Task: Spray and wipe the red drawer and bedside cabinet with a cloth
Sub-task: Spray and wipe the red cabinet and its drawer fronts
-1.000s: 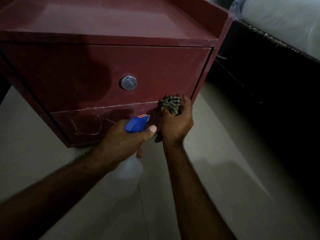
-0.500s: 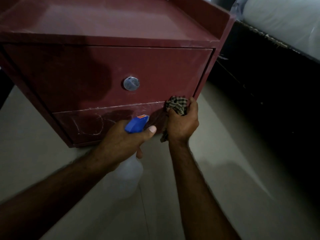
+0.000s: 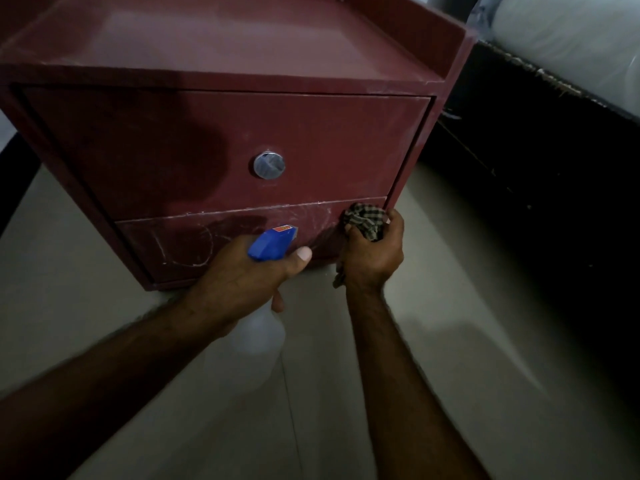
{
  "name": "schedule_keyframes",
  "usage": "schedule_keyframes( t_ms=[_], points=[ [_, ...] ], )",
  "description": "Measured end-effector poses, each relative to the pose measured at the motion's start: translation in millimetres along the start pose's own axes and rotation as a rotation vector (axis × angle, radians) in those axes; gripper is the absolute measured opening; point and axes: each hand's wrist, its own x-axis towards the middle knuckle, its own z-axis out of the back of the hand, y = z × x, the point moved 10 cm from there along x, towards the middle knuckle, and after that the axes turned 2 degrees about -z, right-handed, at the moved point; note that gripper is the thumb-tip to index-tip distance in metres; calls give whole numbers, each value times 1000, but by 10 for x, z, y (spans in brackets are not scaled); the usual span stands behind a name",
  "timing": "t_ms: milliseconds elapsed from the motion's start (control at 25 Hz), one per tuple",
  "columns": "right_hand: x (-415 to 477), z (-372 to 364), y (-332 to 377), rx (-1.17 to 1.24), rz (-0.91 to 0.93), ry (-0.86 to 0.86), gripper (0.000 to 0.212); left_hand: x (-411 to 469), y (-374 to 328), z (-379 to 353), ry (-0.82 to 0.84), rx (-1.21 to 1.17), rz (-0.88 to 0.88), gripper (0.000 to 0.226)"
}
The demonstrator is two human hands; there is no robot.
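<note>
The red bedside cabinet fills most of our view, standing on a pale floor with a dark bed frame just beside its right side. Its drawer is pushed in, and a darker patch on its left half may be wet spray or only shadow; we cannot tell which. Below the drawer runs a lower panel streaked with whitish marks. The left hand is wrapped round the neck of a spray bottle, with the thumb beside its blue head and the nozzle facing that panel. The right hand is clenched on a bunched checked cloth, which it presses against the panel's upper right corner, just under the drawer. The round metal knob sits mid-drawer, apart from both hands. We judge the step in hand to be wiping the lower panel. To do it well we would spread the cloth flatter, draw it leftward in overlapping strokes over the white marks, work it into the seam under the drawer, and hold the bottle out of the cloth's path. The trigger and the fingers beneath it are hidden. The cabinet's sides and rear are cut off, the panel's right end sits behind the hands, and in this dim light we cannot read the bottle's fill level.
</note>
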Motion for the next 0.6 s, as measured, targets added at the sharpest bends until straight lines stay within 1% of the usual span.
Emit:
schedule_keyframes(
  t_ms=[120,280,360,480,520,600],
  points=[
    [-99,-56,7,-15,11,9,58,-2,14,6,-1,12,2,43],
    [-177,-179,-8,-34,56,116,58,-10,6,-41,1,-14,-6,40],
    [-85,-82,-72,-17,38,78,57,-16,-15,-50,8,-17,-9,37],
    [17,89,-218,9,-65,-34,54,-21,-29,-19,14,2,-18,35],
    [-10,78,-225,7,-67,-34,53,-20,-25,-6,14,5,-16,37],
    [-142,-51,-164,-23,2,43,52,-14,-16,3,7,8,-11,44]
  ],
)
